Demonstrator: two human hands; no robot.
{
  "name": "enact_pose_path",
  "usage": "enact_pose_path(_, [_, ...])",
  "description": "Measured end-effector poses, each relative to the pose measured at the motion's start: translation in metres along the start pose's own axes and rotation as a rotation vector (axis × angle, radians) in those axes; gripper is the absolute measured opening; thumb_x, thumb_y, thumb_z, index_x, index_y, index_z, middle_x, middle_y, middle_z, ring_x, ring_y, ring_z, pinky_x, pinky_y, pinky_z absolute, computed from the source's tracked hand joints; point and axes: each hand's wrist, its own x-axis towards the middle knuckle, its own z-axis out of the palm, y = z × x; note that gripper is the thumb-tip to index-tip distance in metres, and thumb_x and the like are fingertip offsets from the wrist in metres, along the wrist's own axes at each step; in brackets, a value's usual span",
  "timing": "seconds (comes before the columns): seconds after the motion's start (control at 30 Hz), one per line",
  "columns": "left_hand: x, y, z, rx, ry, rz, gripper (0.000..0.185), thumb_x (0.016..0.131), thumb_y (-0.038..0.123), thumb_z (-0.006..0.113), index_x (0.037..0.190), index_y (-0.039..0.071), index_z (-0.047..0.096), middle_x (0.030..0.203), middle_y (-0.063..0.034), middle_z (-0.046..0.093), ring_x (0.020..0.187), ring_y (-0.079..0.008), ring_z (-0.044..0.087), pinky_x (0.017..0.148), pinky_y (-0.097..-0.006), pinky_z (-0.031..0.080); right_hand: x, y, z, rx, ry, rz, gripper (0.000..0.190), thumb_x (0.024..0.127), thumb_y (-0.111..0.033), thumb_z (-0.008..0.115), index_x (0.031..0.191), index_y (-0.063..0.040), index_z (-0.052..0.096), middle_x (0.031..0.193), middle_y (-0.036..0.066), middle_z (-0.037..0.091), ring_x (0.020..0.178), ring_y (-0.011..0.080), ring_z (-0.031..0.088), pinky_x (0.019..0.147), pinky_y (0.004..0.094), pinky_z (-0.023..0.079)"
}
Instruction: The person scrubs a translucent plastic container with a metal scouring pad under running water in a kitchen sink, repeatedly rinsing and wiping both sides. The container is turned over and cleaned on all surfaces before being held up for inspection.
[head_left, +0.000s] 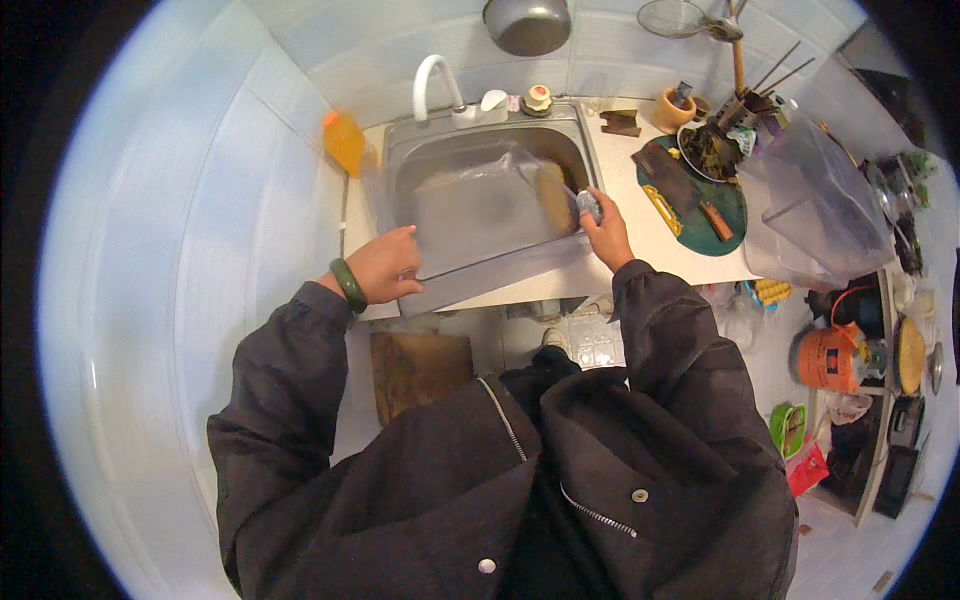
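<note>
A clear plastic bin (510, 270) lies tilted across the stainless-steel sink (589, 135), with its near wall over the counter's front edge. My left hand (379, 270), with a green bangle at the wrist, grips the bin at its near left corner. In my right hand (611, 232) is a grey metal scouring pad (589, 204), held against or just beside the bin's right side; contact is hard to tell. Through the plastic, a yellowish-brown patch (555, 199) shows at the right of the basin. A white faucet (439, 82) arches over the back of the sink.
An orange bottle (345, 146) stands left of the sink. Right of it, a cleaver (667, 176) and a yellow-handled peeler (663, 211) lie on a green cutting board (720, 240). Another clear bin (825, 202) stands at the counter's right end. An orange gas canister (829, 358) sits lower right.
</note>
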Motion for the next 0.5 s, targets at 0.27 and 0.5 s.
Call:
enact_pose_path(0.27, [0.063, 0.010, -0.045, -0.422, 0.369, -0.230, 0.038, 0.092, 0.029, 0.062, 0.067, 0.001, 0.056, 0.060, -0.0046, 0.048, 0.057, -0.0127, 0.045, 0.054, -0.0307, 0.037, -0.007, -0.001, -0.029, 0.190, 0.403, 0.137, 0.048, 0.088, -0.019, 0.063, 0.132, -0.002, 0.051, 0.126, 0.019, 0.052, 0.116, 0.0320, 0.051, 0.102, 0.0389, 0.040])
enact_pose_path(0.5, [0.099, -0.028, -0.045, -0.607, 0.363, -0.288, 0.042, 0.097, 0.032, 0.058, 0.066, 0.004, 0.054, 0.060, 0.0048, 0.046, 0.058, -0.0067, 0.042, 0.053, -0.0262, 0.033, -0.008, -0.016, -0.014, -0.051, 0.349, 0.040, 0.052, 0.091, -0.021, 0.059, 0.137, -0.003, 0.045, 0.136, 0.024, 0.043, 0.129, 0.0378, 0.039, 0.109, 0.0438, 0.032])
